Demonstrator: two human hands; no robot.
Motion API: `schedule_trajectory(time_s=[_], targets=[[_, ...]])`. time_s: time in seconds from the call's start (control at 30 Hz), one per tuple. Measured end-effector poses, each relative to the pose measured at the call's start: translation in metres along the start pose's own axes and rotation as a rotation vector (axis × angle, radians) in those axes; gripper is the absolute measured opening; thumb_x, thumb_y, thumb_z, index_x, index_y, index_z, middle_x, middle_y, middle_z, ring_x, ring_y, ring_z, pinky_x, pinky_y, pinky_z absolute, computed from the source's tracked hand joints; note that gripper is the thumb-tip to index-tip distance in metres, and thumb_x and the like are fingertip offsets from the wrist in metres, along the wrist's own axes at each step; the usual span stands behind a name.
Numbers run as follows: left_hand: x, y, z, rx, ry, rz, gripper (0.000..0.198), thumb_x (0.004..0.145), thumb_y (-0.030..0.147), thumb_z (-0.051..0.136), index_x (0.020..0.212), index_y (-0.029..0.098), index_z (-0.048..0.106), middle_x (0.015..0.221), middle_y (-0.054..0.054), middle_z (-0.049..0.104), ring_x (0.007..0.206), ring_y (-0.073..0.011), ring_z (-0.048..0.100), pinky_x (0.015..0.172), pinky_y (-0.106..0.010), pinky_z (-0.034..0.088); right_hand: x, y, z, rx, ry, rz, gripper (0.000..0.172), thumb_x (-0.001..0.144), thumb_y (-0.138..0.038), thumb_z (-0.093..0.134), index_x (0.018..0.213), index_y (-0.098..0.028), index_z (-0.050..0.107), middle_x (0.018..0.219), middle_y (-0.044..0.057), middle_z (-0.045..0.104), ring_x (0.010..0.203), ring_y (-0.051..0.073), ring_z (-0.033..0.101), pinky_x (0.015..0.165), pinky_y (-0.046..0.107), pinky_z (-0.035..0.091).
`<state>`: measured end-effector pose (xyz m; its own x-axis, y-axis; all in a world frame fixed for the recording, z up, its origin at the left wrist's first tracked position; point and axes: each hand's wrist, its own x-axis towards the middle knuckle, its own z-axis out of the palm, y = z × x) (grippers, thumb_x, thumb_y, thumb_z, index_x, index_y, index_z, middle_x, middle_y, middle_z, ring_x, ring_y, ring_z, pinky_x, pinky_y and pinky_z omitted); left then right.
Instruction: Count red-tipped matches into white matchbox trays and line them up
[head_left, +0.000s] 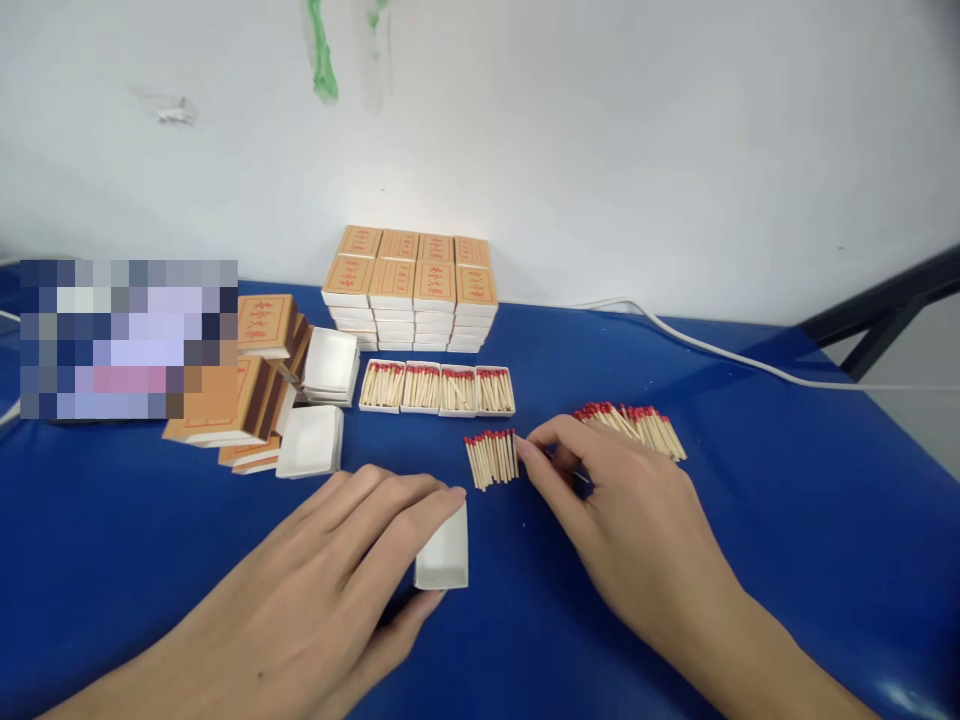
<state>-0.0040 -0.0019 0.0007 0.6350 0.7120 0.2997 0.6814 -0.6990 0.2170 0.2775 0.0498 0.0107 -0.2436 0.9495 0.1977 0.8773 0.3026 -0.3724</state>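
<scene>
My left hand (367, 550) grips a small white matchbox tray (444, 550), fingers along its far and left sides and thumb at its near edge. The tray's inside shows bare white. A small row of red-tipped matches (491, 460) lies on the blue table, just beyond the tray and to its right. At the right end of this row, my right hand (600, 480) is closed, with thumb and forefinger pinched at the last match (515, 455). Partly hidden behind the right hand is a larger heap of matches (645, 425).
Four-sided trays filled with matches (421, 388) stand in a row before stacked orange-topped matchboxes (416, 270). Stacked white trays (309, 440) and matchbox sleeves (251, 395) lie left. A white cable (720, 350) crosses the back right. A blurred-out patch (127, 340) covers the far left.
</scene>
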Motion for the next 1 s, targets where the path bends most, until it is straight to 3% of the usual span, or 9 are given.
schedule_trajectory(time_s=[0.23,0.47,0.67,0.8,1.0], targets=[[-0.004,-0.001,0.000,0.006,-0.015,-0.009,0.051,0.119,0.025,0.060,0.169,0.020,0.054,0.154,-0.009,0.078,0.140,-0.0272,0.075,0.125,-0.044,0.057,0.002,0.007,-0.018,0.003,0.031,0.014,0.019,0.112,-0.042,0.066,0.102,-0.032,0.079,0.076,-0.004,0.075,0.062,0.019,0.070,0.056,0.033,0.043],[0.000,-0.001,0.001,-0.059,-0.010,-0.027,0.053,0.118,0.023,0.063,0.171,0.021,0.054,0.157,-0.007,0.076,0.144,-0.0256,0.071,0.124,-0.041,0.058,-0.005,0.025,-0.027,-0.122,-0.087,0.038,0.010,0.099,-0.041,0.074,0.095,-0.032,0.076,0.075,-0.003,0.076,0.058,0.022,0.071,0.051,0.034,0.040],[0.000,-0.006,0.002,-0.037,-0.050,-0.019,0.059,0.121,0.033,0.061,0.177,0.020,0.047,0.179,-0.010,0.062,0.166,-0.0270,0.058,0.134,-0.046,0.055,0.002,0.013,-0.016,-0.091,-0.063,0.124,0.020,0.104,-0.039,0.072,0.086,-0.031,0.074,0.076,-0.003,0.077,0.063,0.022,0.072,0.052,0.034,0.039],[0.001,-0.007,0.000,-0.034,-0.093,-0.024,0.065,0.121,0.042,0.062,0.180,0.021,0.042,0.182,-0.010,0.060,0.167,-0.0278,0.060,0.130,-0.049,0.060,0.005,0.005,-0.005,-0.046,0.000,0.132,0.021,0.104,-0.038,0.074,0.085,-0.030,0.075,0.077,-0.002,0.077,0.066,0.022,0.071,0.055,0.033,0.039],[0.006,-0.006,-0.007,-0.085,-0.124,-0.010,0.077,0.117,0.047,0.065,0.182,0.016,0.036,0.186,-0.013,0.055,0.171,-0.0281,0.057,0.135,-0.049,0.057,0.002,-0.005,0.002,0.037,0.034,0.118,0.023,0.106,-0.039,0.068,0.087,-0.030,0.078,0.080,-0.002,0.078,0.071,0.022,0.072,0.060,0.034,0.043]])
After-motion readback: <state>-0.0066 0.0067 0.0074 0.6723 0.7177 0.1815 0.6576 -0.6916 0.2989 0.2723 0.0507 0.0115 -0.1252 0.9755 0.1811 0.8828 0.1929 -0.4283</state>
